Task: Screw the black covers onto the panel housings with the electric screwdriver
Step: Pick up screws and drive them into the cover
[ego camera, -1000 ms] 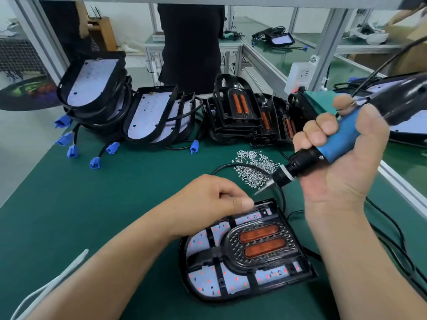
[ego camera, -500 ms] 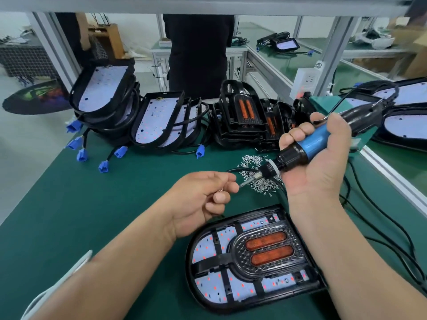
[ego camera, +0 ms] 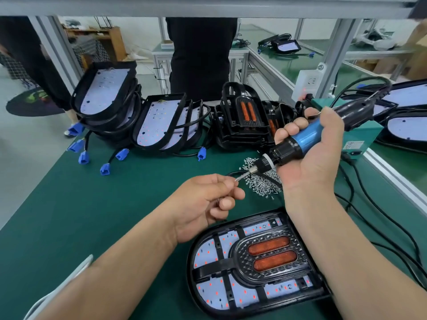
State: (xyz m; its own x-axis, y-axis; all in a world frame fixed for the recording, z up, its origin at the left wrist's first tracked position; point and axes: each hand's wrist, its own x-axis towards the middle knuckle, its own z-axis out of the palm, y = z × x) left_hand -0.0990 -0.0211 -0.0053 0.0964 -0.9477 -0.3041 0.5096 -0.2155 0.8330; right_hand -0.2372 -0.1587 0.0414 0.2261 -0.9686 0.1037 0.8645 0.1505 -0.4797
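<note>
Two hands: right hand [ego camera: 316,162] grips electric screwdriver [ego camera: 305,139], left hand [ego camera: 203,204] pinches a screw [ego camera: 235,180] at its bit. Teal box [ego camera: 360,135] label unreadable.

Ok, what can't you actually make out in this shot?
Head view only:
Left hand: whether it pinches a screw at the screwdriver tip; its fingers cover it.
Panel: near right corner hidden under the right arm.
Person behind the bench: upper body cut off by the top beam.
Green box: label too small to read.
</note>
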